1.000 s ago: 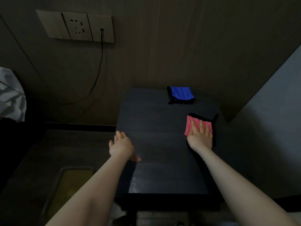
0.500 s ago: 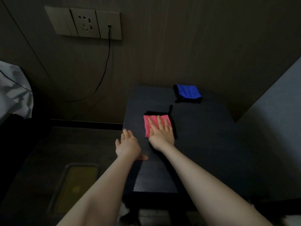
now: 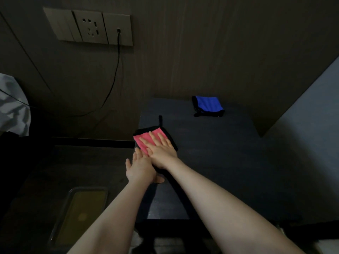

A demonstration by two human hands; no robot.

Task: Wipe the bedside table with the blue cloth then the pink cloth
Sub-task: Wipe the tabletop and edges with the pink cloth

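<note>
The right hand (image 3: 161,153) is pressing flat, fingers spread, on the pink cloth (image 3: 146,139) at the bedside table (image 3: 220,153)'s left edge, left hand (image 3: 140,168) open and bracing; even pressure and overlapping strokes should serve best.

Right hand (image 3: 161,153) flat — left hand (image 3: 140,168) alongside
</note>
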